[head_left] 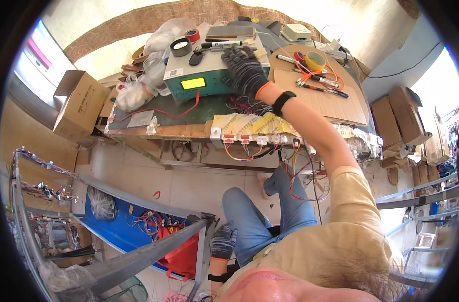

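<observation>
Small wiring workshop

This looks like a small workshop for electrical wiring. On the surface [199, 113], left of its middle toward the far edge, sits a boxed instrument [214, 83] with a lit yellow display. Plug connectors [245, 139] with coloured wires line the near edge. Tape and pens lie toward the right edge. Beyond the near left corner, a blue tray [116, 234] holds tangled wires [151, 224]; cardboard boxes [71, 110] stand past both side edges.

The gloves [245, 70] look matt knitted cloth, the instrument casing [212, 69] smooth, the sheet [332, 108] matt cardboard.
</observation>
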The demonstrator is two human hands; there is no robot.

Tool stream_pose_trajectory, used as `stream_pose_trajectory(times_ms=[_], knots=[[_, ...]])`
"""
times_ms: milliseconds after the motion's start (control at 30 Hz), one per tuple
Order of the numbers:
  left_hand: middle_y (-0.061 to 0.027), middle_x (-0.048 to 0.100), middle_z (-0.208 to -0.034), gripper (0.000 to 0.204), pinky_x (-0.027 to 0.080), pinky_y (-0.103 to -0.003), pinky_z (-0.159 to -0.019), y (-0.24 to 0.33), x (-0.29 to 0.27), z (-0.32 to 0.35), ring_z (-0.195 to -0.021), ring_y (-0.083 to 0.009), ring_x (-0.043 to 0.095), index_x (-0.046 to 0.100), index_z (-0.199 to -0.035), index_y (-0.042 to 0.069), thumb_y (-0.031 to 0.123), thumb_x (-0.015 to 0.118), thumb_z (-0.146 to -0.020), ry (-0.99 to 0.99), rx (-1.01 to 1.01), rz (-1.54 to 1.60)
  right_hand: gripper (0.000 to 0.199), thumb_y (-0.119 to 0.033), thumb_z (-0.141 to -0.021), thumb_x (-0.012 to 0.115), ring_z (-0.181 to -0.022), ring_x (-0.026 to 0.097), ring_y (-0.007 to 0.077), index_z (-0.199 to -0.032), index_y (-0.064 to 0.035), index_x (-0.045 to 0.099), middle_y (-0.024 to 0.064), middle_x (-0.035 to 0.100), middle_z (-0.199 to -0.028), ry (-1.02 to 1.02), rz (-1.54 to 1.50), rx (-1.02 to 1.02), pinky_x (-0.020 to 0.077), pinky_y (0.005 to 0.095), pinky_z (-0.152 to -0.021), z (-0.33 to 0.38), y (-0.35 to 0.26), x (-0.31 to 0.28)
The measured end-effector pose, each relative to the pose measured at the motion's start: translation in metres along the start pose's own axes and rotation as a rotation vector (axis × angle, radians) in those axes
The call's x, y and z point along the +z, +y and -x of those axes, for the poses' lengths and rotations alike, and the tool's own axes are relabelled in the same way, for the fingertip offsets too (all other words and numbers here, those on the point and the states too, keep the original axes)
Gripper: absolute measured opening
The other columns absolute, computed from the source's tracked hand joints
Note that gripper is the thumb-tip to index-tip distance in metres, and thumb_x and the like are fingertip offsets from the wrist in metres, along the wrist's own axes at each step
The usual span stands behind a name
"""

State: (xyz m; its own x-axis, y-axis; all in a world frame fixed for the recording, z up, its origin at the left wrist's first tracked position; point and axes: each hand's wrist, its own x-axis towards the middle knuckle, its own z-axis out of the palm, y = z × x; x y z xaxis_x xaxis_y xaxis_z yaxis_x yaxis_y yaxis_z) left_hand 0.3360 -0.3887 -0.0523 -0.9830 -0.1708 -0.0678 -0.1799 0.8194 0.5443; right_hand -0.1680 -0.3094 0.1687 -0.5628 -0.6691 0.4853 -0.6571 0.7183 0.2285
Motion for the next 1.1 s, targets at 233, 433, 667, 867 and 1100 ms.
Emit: stream_pose_trajectory(times_ms=[233, 433, 667, 867, 1100], knots=[[-0.0187, 0.071, -0.114, 0.037, 0.053, -0.049, -0.090, 0.011, 0.019, -0.009, -0.099, -0.0376, 0.068, 0.064, -0.127, 0.010, 0.029, 0.063, -0.095, -0.074, -0.006, 0.081, 0.090, -0.056, -0.086, 0.067, -0.153, 0.026, 0.0353, -0.155, -0.0058, 0.038, 0.0189, 0.031, -0.164, 0.056, 0.075, 0.019, 0.0117, 0.0501, -0.126, 0.028, 0.046, 0.001], [-0.0177, 0.070, -0.115, 0.038, 0.053, -0.047, -0.091, 0.038, 0.028, -0.030, -0.102, -0.0365, 0.067, 0.064, -0.128, 0.009, 0.030, 0.060, -0.097, -0.128, 0.091, 0.108, 0.095, -0.048, -0.083, 0.074, -0.152, 0.026, 0.0367, -0.157, -0.0057, 0.032, 0.0213, 0.030, -0.163, 0.045, -0.040, -0.051, 0.0137, 0.0487, -0.127, 0.031, 0.058, 0.012], [-0.0177, 0.071, -0.111, 0.036, 0.053, -0.046, -0.089, 0.081, 0.023, -0.066, -0.101, -0.0344, 0.067, 0.064, -0.126, 0.007, 0.026, 0.059, -0.096, -0.169, 0.206, 0.089, 0.097, -0.040, -0.079, 0.076, -0.151, 0.029, 0.0383, -0.156, -0.0023, 0.031, 0.0230, 0.033, -0.161, 0.126, -0.074, -0.065, 0.0148, 0.0503, -0.127, 0.033, 0.062, 0.021], [-0.0184, 0.071, -0.110, 0.036, 0.052, -0.047, -0.089, 0.097, 0.023, -0.079, -0.099, -0.0347, 0.068, 0.064, -0.126, 0.007, 0.026, 0.058, -0.096, -0.162, 0.276, 0.118, 0.096, -0.031, -0.075, 0.074, -0.149, 0.031, 0.0399, -0.155, 0.0010, 0.031, 0.0255, 0.035, -0.159, 0.186, -0.118, -0.078, 0.0155, 0.0518, -0.127, 0.036, 0.056, 0.017], [-0.0176, 0.071, -0.107, 0.035, 0.052, -0.047, -0.087, 0.104, 0.029, -0.080, -0.097, -0.0334, 0.069, 0.065, -0.124, 0.007, 0.026, 0.058, -0.096, -0.202, 0.310, 0.094, 0.084, -0.033, -0.083, 0.069, -0.148, 0.033, 0.0388, -0.152, 0.0008, 0.037, 0.0241, 0.038, -0.158, 0.200, -0.125, -0.042, 0.0165, 0.0518, -0.126, 0.039, 0.057, 0.020]])
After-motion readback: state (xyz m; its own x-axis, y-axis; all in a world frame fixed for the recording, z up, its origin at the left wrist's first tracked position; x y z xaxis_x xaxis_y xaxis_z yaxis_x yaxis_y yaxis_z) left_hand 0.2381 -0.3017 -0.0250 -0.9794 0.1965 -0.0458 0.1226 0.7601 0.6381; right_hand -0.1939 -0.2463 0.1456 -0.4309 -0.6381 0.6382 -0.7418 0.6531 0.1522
